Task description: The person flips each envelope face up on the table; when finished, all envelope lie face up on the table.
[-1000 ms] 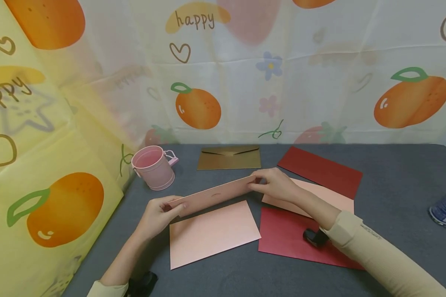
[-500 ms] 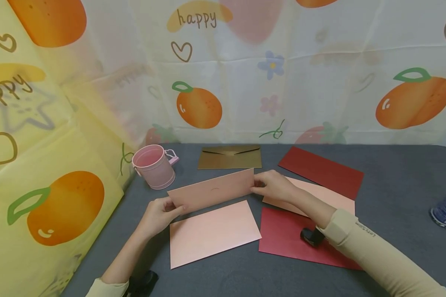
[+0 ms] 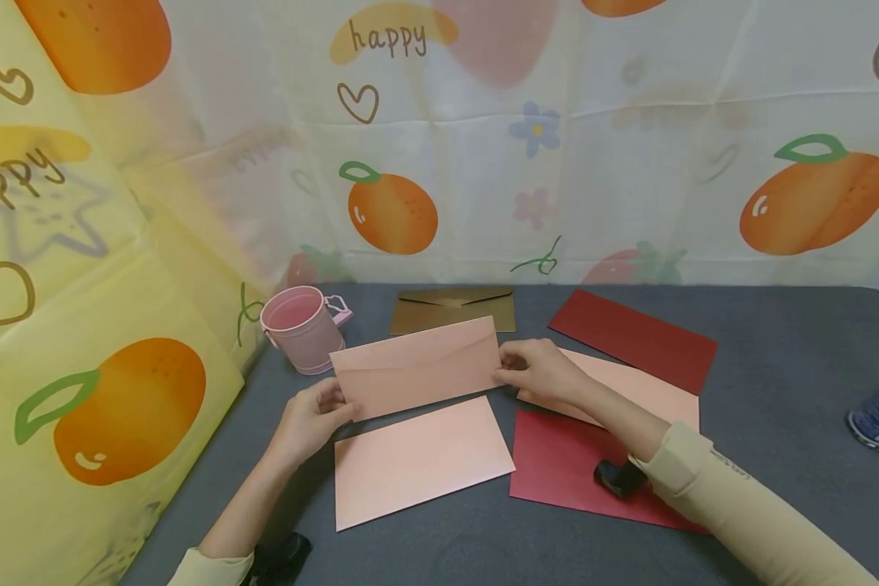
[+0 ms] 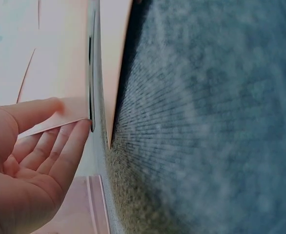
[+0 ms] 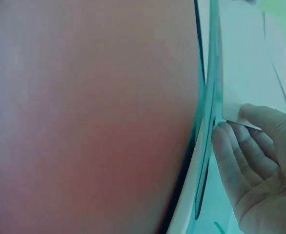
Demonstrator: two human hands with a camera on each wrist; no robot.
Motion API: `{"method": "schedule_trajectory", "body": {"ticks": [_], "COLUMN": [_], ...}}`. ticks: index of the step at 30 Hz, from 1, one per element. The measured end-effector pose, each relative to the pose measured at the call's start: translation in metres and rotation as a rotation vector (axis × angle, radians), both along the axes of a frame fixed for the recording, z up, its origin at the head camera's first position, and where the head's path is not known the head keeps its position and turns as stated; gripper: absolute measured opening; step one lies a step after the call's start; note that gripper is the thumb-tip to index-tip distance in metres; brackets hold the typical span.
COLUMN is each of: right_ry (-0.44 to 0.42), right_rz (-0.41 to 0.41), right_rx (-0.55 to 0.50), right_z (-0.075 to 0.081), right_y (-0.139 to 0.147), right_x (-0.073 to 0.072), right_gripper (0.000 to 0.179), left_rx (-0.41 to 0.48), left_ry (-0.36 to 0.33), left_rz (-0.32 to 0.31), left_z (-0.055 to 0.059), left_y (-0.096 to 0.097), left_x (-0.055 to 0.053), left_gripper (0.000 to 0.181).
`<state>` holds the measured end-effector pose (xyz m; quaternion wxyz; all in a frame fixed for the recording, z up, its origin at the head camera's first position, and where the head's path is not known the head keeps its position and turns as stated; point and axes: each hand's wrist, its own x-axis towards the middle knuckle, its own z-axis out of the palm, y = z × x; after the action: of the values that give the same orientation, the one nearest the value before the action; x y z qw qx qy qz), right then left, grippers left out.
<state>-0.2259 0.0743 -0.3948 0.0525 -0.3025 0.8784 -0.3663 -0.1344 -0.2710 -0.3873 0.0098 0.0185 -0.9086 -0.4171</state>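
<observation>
You hold a pale pink envelope (image 3: 417, 370) between your two hands, one at each short end, its broad face tipped up towards you. It sits just beyond a second pink envelope (image 3: 425, 464) that lies flat on the grey table (image 3: 798, 358); whether its lower long edge touches the table, you cannot tell from here. Your left hand (image 3: 309, 423) pinches the left end near the lower corner, thumb on the near face and fingers behind. Your right hand (image 3: 545, 370) pinches the right end in the same way, low down, so each grip is narrow, with only thin paper between thumb and fingers.

Expect it to weigh next to nothing and to feel like smooth, fairly stiff paper. It looks nearly flat across the span, though a faint slanting line crosses the face, and it probably bends most readily there. Squeezing the ends towards each other would likely bow it, and a hard pinch could crease a corner. The lower corners, where your thumbs are, look like a sound hold: light pressure, level pull, both ends at one height. Dry fingertips should be enough, though the smooth face may let a loose thumb slide
</observation>
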Motion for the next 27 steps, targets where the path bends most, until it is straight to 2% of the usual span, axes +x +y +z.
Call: {"method": "schedule_trajectory", "body": {"ticks": [7,12,16,21,27], "right_ry": [-0.100,-0.211,-0.268,-0.252,-0.210], "right_rz": [-0.089,-0.114,-0.140,-0.147,-0.145], "right_rx": [-0.073,-0.123,-0.149,-0.137,-0.080], "right_z": [0.001,-0.001,-0.003,-0.002,-0.004], "right_y": [0.001,0.003,0.004,0.006,0.007], "right_x": [0.008,0.010,0.012,0.014,0.014], "right_gripper": [0.015,0.046,0.069,0.082,0.080], "left_rx": [0.028,0.051,0.051,0.042,0.022], "left_ry": [-0.035,-0.016,0.005,-0.001,0.005], "left_rz": [0.077,0.095,0.086,0.068,0.043], "left_z": [0.001,0.001,0.001,0.001,-0.001], "left_y": [0.002,0.005,0.008,0.011,0.010], "left_x": [-0.005,-0.011,-0.014,-0.018,-0.023], "left_gripper": [0.053,0.062,0.059,0.056,0.051]}}
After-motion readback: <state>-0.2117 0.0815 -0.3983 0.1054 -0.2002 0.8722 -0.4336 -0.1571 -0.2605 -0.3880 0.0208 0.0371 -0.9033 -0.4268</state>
